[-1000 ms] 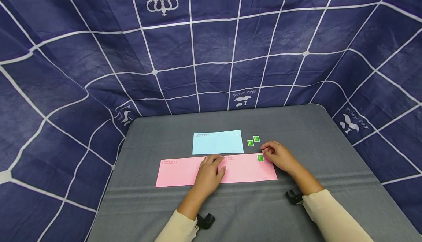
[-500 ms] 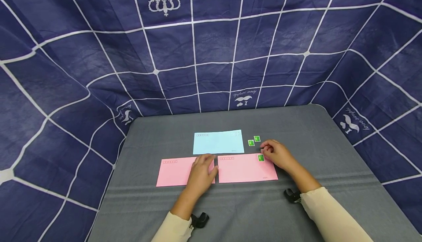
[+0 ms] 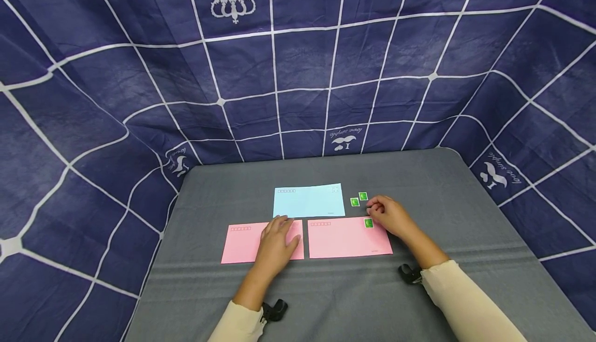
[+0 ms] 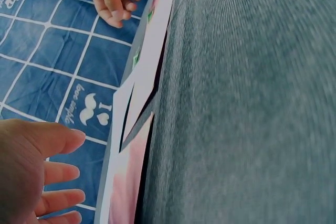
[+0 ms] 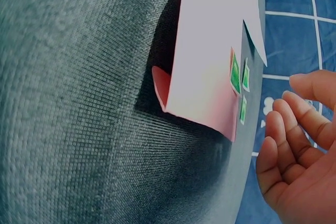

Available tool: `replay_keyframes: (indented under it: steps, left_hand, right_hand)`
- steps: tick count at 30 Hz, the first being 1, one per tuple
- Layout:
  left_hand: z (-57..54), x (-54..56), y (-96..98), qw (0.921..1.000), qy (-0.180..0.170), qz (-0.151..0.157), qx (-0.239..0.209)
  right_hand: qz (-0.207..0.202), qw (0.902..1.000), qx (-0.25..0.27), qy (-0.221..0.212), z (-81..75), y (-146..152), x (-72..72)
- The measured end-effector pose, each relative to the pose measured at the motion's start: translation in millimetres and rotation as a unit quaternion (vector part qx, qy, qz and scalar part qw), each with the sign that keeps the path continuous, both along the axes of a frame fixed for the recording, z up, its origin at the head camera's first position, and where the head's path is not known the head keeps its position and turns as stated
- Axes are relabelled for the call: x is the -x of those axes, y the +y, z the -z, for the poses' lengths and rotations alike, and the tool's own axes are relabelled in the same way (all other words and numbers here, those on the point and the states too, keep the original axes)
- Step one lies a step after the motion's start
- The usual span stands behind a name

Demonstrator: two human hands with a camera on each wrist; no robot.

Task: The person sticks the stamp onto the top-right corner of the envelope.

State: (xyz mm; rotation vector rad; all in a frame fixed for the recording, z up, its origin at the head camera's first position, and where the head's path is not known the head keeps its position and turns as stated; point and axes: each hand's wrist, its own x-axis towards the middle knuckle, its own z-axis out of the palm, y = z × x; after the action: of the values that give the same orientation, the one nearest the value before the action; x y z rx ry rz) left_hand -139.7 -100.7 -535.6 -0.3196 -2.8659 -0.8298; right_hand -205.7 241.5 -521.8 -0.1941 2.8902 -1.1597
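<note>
A pink envelope [image 3: 239,243] lies at the left of the table. My left hand [image 3: 273,246] hovers over its right part, fingers relaxed, holding nothing; the left wrist view shows the hand [image 4: 42,174] apart from the paper. To its right lies a second pink envelope [image 3: 344,239] with a green stamp [image 3: 368,223] at its upper right corner. Beside that corner is my right hand [image 3: 392,217], fingers loosely bent. In the right wrist view, the hand [image 5: 299,156] holds nothing and stands off the envelope [image 5: 205,51].
A light blue envelope [image 3: 307,202] lies behind the pink ones. Two loose green stamps, one [image 3: 355,202] nearer and one [image 3: 363,196] farther, lie to its right. The grey cloth table [image 3: 344,300] ends at a blue gridded curtain [image 3: 302,109].
My left hand has moved left from the right pink envelope to over the left one, uncovering the gap between them. My right hand has shifted only slightly, upward in the head view.
</note>
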Motion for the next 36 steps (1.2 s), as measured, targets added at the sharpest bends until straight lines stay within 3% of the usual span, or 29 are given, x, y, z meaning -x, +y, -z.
replay_keyframes:
  steps: [21,36]
  left_hand:
    - [8.0,-7.6,-28.3,0.9982,-0.033,-0.041,0.031]
    - [10.9,-11.5,-40.9,0.9945,-0.067,-0.061,0.052]
  right_hand:
    - [0.015,0.9997,-0.016,-0.006,3.7,-7,11.2]
    - [0.008,0.9988,-0.004,-0.048,7.5,-7,21.8]
